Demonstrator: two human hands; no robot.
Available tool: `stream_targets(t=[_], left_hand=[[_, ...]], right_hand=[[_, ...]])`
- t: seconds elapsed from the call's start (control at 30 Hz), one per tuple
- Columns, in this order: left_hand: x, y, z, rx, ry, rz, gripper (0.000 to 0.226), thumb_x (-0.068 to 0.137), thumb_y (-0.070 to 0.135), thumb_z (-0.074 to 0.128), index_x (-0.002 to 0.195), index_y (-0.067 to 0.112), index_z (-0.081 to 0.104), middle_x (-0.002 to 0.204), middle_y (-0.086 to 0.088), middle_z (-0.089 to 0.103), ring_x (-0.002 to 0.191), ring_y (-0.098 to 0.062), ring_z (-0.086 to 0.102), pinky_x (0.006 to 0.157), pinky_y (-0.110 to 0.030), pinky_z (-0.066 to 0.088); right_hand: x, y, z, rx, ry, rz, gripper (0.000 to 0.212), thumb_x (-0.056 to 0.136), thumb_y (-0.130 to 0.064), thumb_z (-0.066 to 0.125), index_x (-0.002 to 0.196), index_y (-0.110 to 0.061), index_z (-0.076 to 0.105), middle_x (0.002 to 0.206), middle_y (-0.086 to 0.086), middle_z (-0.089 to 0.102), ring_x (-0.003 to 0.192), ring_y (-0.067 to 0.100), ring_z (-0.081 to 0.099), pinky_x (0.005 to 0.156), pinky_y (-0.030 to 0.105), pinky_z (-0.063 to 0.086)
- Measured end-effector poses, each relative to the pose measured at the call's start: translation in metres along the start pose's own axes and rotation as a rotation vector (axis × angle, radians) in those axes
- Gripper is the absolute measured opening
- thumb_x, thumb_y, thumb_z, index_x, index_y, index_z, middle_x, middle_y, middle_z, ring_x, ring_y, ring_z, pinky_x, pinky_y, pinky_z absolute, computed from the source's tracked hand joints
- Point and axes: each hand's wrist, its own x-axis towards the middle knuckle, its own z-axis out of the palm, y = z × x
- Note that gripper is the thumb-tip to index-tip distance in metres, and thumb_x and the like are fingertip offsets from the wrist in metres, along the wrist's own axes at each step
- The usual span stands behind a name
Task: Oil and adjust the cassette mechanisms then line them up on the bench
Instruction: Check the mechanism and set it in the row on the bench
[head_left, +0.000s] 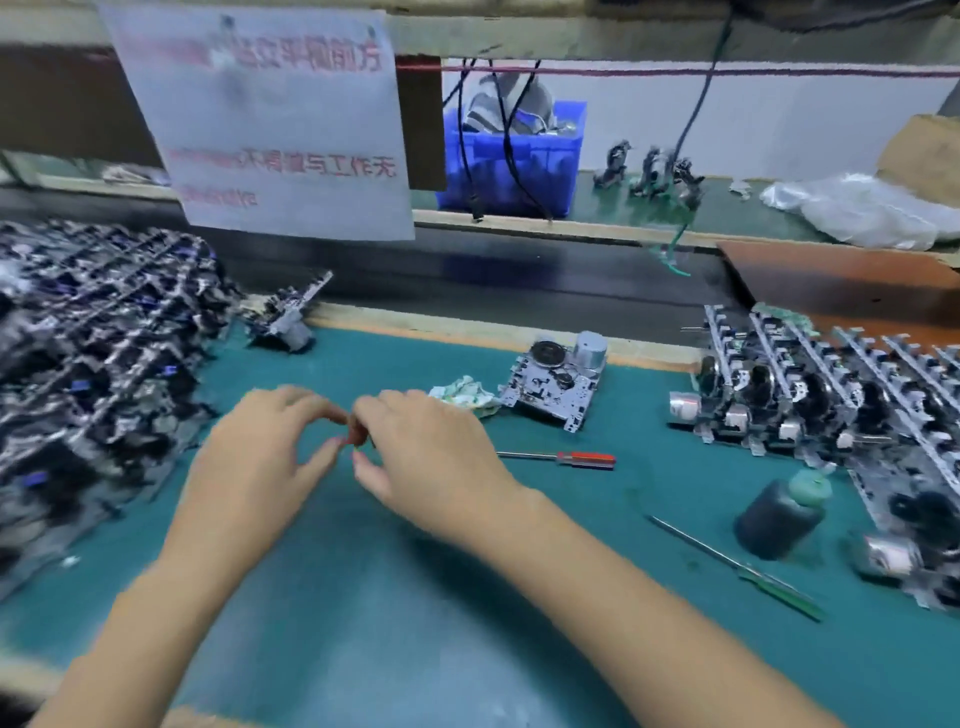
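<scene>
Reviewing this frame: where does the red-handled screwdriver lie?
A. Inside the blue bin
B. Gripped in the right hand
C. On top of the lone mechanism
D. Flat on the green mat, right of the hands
D. The red-handled screwdriver lies flat on the green mat, to the right of the right hand and untouched by it.

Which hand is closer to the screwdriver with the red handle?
The right hand. The red-handled screwdriver lies on the green mat just to that hand's right, apart from it. The left hand is farther, on the other side of the right hand.
</scene>
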Motion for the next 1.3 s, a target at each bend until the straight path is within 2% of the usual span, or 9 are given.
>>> stream_targets(t=[0.17,0.33,0.4,0.5,0.77,0.9,1.0,1.13,1.3], left_hand=[[-0.003,-0.078,-0.022,0.282,0.172,-0.235,0.05,0.065,0.007,0.085,0.109,-0.002,0.064,0.106,-0.027,0.058,0.097,-0.048,0.052,0.076,-0.059,0.047],[0.004,-0.117,-0.03,0.305,0.116,-0.414,0.054,0.072,0.009,0.081,0.116,-0.012,0.056,0.105,-0.037,0.056,0.099,-0.051,0.053,0.086,-0.058,0.042],[0.007,-0.12,-0.033,0.348,0.027,-0.482,0.049,0.078,0.019,0.077,0.114,-0.008,0.059,0.1,-0.034,0.062,0.094,-0.048,0.059,0.077,-0.052,0.046],[0.01,-0.115,-0.04,0.37,0.015,-0.456,0.036,0.08,0.019,0.075,0.105,-0.004,0.064,0.091,-0.031,0.065,0.086,-0.046,0.062,0.069,-0.047,0.047],[0.004,-0.074,-0.038,0.216,0.026,-0.086,0.038,0.074,0.009,0.079,0.109,0.0,0.068,0.104,-0.019,0.069,0.097,-0.038,0.064,0.081,-0.046,0.048],[0.004,-0.029,-0.026,0.074,-0.008,0.184,0.033,0.073,0.01,0.08,0.104,0.004,0.07,0.099,-0.009,0.071,0.09,-0.031,0.067,0.077,-0.038,0.049],[0.003,0.018,-0.01,-0.045,0.019,0.366,0.029,0.073,0.008,0.08,0.101,0.006,0.071,0.097,-0.003,0.07,0.082,-0.027,0.067,0.07,-0.037,0.051],[0.0,0.082,0.016,-0.134,0.143,0.641,0.025,0.086,0.02,0.058,0.097,0.003,0.072,0.095,-0.007,0.07,0.079,-0.024,0.068,0.07,-0.034,0.051],[-0.024,0.132,0.054,-0.172,0.278,0.937,0.032,0.098,0.007,0.044,0.096,0.003,0.075,0.098,-0.01,0.072,0.083,-0.024,0.068,0.075,-0.034,0.053]], right_hand=[[0.069,-0.04,0.047,-0.137,0.008,-0.199,0.033,0.095,-0.017,0.043,0.128,-0.018,0.042,0.119,-0.001,0.05,0.112,0.019,0.046,0.073,0.031,0.042],[0.128,-0.068,0.075,-0.325,0.095,-0.308,0.048,0.101,-0.018,0.019,0.149,-0.019,0.014,0.145,-0.005,0.035,0.128,0.014,0.037,0.092,0.026,0.041],[0.145,-0.074,0.077,-0.383,0.025,-0.333,0.046,0.103,-0.019,0.023,0.148,-0.02,0.017,0.151,-0.004,0.027,0.135,0.014,0.03,0.099,0.029,0.037],[0.155,-0.074,0.083,-0.427,-0.029,-0.404,0.039,0.102,-0.02,0.027,0.14,-0.022,0.031,0.144,-0.007,0.039,0.133,0.014,0.032,0.098,0.029,0.035],[0.115,-0.021,0.051,-0.458,0.044,-0.38,0.03,0.097,-0.011,0.029,0.123,-0.016,0.044,0.114,0.0,0.055,0.106,0.021,0.054,0.078,0.032,0.042],[0.048,0.019,0.013,-0.334,0.126,-0.301,0.014,0.084,-0.011,0.062,0.097,-0.006,0.061,0.09,0.011,0.06,0.078,0.03,0.058,0.062,0.04,0.047],[-0.014,0.047,-0.017,-0.279,0.217,-0.199,0.022,0.072,-0.013,0.079,0.083,-0.005,0.062,0.078,0.01,0.059,0.066,0.028,0.055,0.055,0.036,0.045],[-0.098,0.073,-0.051,-0.363,0.254,-0.07,0.012,0.081,-0.017,0.066,0.087,-0.008,0.062,0.083,0.005,0.06,0.074,0.024,0.053,0.064,0.035,0.043],[-0.19,0.087,-0.059,-0.467,0.347,-0.082,0.011,0.094,-0.017,0.05,0.086,-0.011,0.055,0.079,0.005,0.061,0.071,0.025,0.054,0.066,0.034,0.042]])
